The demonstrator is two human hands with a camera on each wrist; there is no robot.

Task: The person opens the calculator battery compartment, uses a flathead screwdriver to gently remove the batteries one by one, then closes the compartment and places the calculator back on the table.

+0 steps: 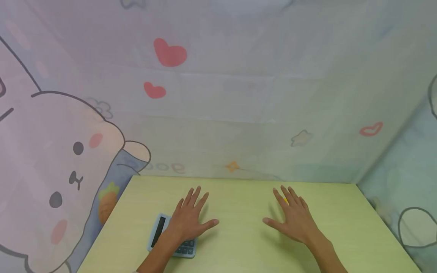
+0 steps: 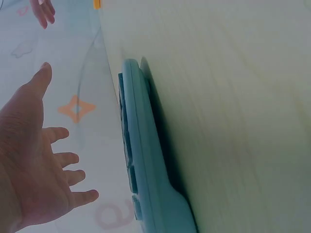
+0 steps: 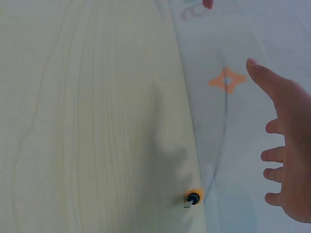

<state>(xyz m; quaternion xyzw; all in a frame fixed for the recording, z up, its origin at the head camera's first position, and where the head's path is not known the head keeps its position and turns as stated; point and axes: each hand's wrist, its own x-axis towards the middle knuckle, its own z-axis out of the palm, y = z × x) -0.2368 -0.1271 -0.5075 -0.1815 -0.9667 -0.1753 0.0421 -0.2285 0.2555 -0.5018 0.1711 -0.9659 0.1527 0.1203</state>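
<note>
While both hands [image 1: 189,220] [image 1: 296,222] hover spread, a calculator [image 1: 158,232] lies below the left, something orange [image 3: 193,198] near the right.

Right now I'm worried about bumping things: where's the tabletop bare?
The pale yellow-green tabletop is bare between the left hand and right hand, back to the printed fabric backdrop, and from the right hand to the right edge. It's crowded under the left hand, by the light-blue, dark-keyed calculator, and near the right hand, by the orange-and-black object.
</note>
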